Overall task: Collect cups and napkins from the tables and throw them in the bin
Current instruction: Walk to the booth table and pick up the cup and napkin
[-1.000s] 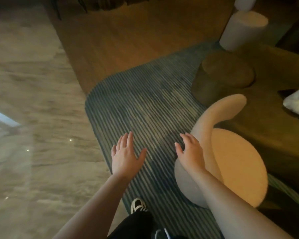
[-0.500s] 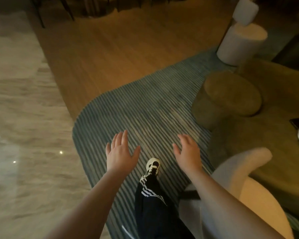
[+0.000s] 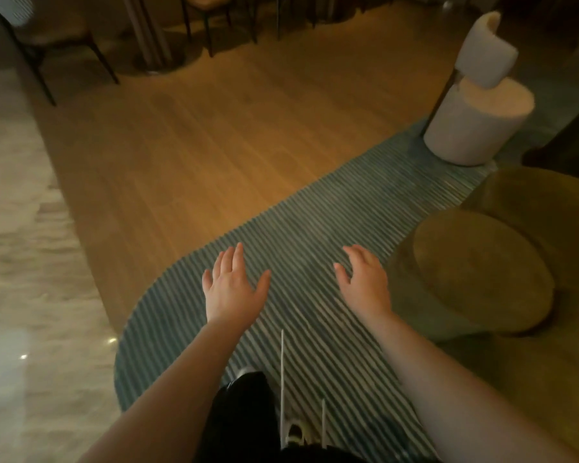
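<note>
Striped rug (image 3: 315, 228), olive pouf (image 3: 478, 272), white stool (image 3: 475, 128)

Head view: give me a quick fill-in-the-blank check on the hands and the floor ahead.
1. The left hand and right hand are both open and hold ____.
2. Both hands hover over the ____ rug.
3. The round olive pouf sits to the ____ of the right hand.
4. Beyond the rug, the floor is ____.

Missing words: nothing; striped; right; wood

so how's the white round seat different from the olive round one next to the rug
The white seat is pale and tall, a drum with a curved backrest above; the olive seat is dark yellow-green, lower and wider, with no backrest visible. The white seat stands at the striped rug's far end, the olive one nearer, just right of the right hand. Both have round, flat tops.
</note>
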Action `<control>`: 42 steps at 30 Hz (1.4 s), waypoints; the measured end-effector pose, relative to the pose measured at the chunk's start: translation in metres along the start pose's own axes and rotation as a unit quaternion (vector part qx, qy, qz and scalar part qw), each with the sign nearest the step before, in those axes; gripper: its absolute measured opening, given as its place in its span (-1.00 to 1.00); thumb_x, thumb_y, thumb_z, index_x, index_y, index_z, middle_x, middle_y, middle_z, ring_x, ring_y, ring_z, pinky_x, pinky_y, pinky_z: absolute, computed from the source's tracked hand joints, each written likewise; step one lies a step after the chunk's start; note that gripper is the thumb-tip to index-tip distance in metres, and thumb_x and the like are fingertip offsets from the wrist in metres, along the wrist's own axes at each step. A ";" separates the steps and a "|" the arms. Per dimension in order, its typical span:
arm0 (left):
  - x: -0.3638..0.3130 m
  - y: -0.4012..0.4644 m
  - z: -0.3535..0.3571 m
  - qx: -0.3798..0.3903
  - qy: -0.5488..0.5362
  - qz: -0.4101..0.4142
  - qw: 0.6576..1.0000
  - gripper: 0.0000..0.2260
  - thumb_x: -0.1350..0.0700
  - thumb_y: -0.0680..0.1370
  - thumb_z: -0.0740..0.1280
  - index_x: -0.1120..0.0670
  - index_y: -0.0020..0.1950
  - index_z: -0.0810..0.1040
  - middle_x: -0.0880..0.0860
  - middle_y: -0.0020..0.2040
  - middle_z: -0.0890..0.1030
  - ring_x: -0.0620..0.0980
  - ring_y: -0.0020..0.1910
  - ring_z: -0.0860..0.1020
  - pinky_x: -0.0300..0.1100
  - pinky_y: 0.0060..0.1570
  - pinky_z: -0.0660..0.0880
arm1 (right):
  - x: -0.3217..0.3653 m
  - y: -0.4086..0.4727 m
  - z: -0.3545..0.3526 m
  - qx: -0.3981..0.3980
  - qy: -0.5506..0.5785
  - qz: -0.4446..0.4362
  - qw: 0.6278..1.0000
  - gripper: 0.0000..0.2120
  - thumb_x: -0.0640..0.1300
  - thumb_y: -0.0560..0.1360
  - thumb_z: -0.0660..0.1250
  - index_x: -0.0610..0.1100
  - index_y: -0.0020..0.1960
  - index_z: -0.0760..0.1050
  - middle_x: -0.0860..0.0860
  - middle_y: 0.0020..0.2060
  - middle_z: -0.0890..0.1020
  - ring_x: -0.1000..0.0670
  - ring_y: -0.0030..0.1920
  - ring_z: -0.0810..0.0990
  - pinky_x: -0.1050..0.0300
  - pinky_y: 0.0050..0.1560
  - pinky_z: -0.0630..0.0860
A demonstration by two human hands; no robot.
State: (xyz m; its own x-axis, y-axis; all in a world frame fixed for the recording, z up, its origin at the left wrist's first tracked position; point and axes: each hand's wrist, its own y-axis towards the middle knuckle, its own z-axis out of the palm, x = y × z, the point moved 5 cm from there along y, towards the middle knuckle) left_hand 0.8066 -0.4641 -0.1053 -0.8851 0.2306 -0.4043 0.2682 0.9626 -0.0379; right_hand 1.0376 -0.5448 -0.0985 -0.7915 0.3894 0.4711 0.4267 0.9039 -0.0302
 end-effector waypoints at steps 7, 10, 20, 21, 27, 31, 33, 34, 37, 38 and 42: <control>-0.032 0.239 0.016 -0.020 0.008 0.059 0.998 -0.31 -0.32 0.52 0.01 0.05 0.53 0.06 0.04 0.51 0.21 0.03 0.50 0.09 0.16 0.42 0.06 | 0.002 0.219 0.017 -0.021 0.028 0.043 0.998 -0.57 0.07 0.59 0.13 -0.10 0.39 0.33 -0.06 0.40 0.37 -0.08 0.40 0.28 -0.10 0.38 0.29; -0.046 0.363 0.020 -0.008 0.023 0.088 0.996 -0.32 -0.31 0.52 0.03 0.03 0.54 0.06 0.04 0.52 0.19 0.01 0.50 0.08 0.17 0.41 0.06 | 0.009 0.332 0.020 -0.033 0.034 0.067 0.997 -0.57 0.07 0.60 0.13 -0.09 0.41 0.31 -0.04 0.41 0.34 -0.07 0.42 0.26 -0.09 0.40 0.26; -0.137 0.684 0.016 0.049 0.047 0.171 0.983 -0.33 -0.29 0.53 0.04 0.02 0.55 0.04 0.03 0.53 0.15 -0.01 0.50 0.05 0.14 0.42 0.03 | 0.011 0.627 -0.029 -0.074 0.036 0.155 0.985 -0.56 0.05 0.60 0.13 -0.13 0.41 0.31 -0.08 0.41 0.35 -0.09 0.41 0.27 -0.11 0.37 0.27; -0.147 0.707 0.021 0.053 0.046 0.179 0.981 -0.32 -0.30 0.52 0.02 0.02 0.55 0.04 0.03 0.53 0.15 -0.01 0.50 0.05 0.15 0.42 0.03 | 0.006 0.648 -0.033 -0.075 0.037 0.164 0.983 -0.56 0.05 0.60 0.13 -0.12 0.41 0.31 -0.07 0.41 0.35 -0.09 0.41 0.27 -0.11 0.38 0.27; -0.221 0.855 0.075 0.064 0.046 0.222 0.972 -0.28 -0.35 0.47 -0.06 0.01 0.54 0.06 0.04 0.51 0.20 0.01 0.50 0.08 0.18 0.41 0.06 | -0.046 0.787 -0.046 -0.098 0.048 0.193 0.975 -0.59 0.04 0.59 0.16 -0.10 0.39 0.34 -0.05 0.38 0.39 -0.07 0.39 0.31 -0.10 0.38 0.27; -0.294 0.985 0.115 0.068 0.049 0.239 0.968 -0.28 -0.35 0.47 -0.04 0.01 0.53 0.08 0.04 0.51 0.22 0.01 0.49 0.10 0.19 0.39 0.08 | -0.109 0.913 -0.064 -0.106 0.053 0.212 0.970 -0.59 0.01 0.59 0.18 -0.14 0.38 0.35 -0.09 0.36 0.42 -0.10 0.37 0.33 -0.08 0.37 0.29; -0.327 1.037 0.124 0.067 0.059 0.255 0.963 -0.28 -0.35 0.47 -0.05 0.01 0.53 0.08 0.04 0.51 0.21 0.00 0.49 0.09 0.18 0.40 0.09 | -0.135 0.965 -0.079 -0.106 0.044 0.216 0.970 -0.59 -0.01 0.59 0.19 -0.16 0.38 0.35 -0.10 0.36 0.42 -0.11 0.37 0.34 -0.07 0.35 0.30; -0.349 1.070 0.131 0.070 0.059 0.255 0.962 -0.28 -0.35 0.46 -0.05 0.01 0.53 0.08 0.04 0.51 0.21 0.00 0.49 0.09 0.17 0.40 0.09 | -0.152 1.000 -0.089 -0.101 0.040 0.222 0.969 -0.59 -0.01 0.59 0.19 -0.16 0.38 0.35 -0.11 0.36 0.42 -0.12 0.37 0.34 -0.06 0.35 0.31; -0.416 1.158 0.141 0.070 0.056 0.261 0.961 -0.29 -0.33 0.48 0.00 0.03 0.53 0.10 0.05 0.50 0.22 0.01 0.49 0.10 0.16 0.40 0.08 | -0.190 1.094 -0.124 -0.106 0.037 0.233 0.966 -0.59 -0.04 0.59 0.20 -0.17 0.38 0.35 -0.13 0.35 0.42 -0.14 0.36 0.35 -0.05 0.34 0.31; -0.437 1.187 0.144 0.070 0.056 0.263 0.961 -0.31 -0.31 0.49 0.03 0.03 0.53 0.10 0.05 0.50 0.23 0.01 0.49 0.11 0.16 0.39 0.07 | -0.201 1.122 -0.135 -0.107 0.035 0.236 0.965 -0.60 -0.04 0.59 0.20 -0.17 0.38 0.35 -0.13 0.35 0.43 -0.15 0.36 0.35 -0.06 0.33 0.31; -0.509 1.285 0.161 0.073 0.045 0.269 0.959 -0.33 -0.30 0.52 0.05 0.03 0.53 0.08 0.06 0.50 0.22 0.02 0.49 0.10 0.15 0.40 0.06 | -0.240 1.221 -0.169 -0.119 0.050 0.252 0.959 -0.61 -0.05 0.58 0.22 -0.18 0.36 0.38 -0.16 0.32 0.45 -0.18 0.33 0.38 -0.06 0.31 0.32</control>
State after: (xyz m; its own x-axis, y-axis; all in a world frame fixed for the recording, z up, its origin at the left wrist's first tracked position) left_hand 1.6629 0.6323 -0.0954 -0.6318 0.7058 -0.3206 0.7398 0.6725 0.0226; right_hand 1.8229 0.4359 -0.0995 -0.4177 0.7365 0.5320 0.8411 0.5349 -0.0802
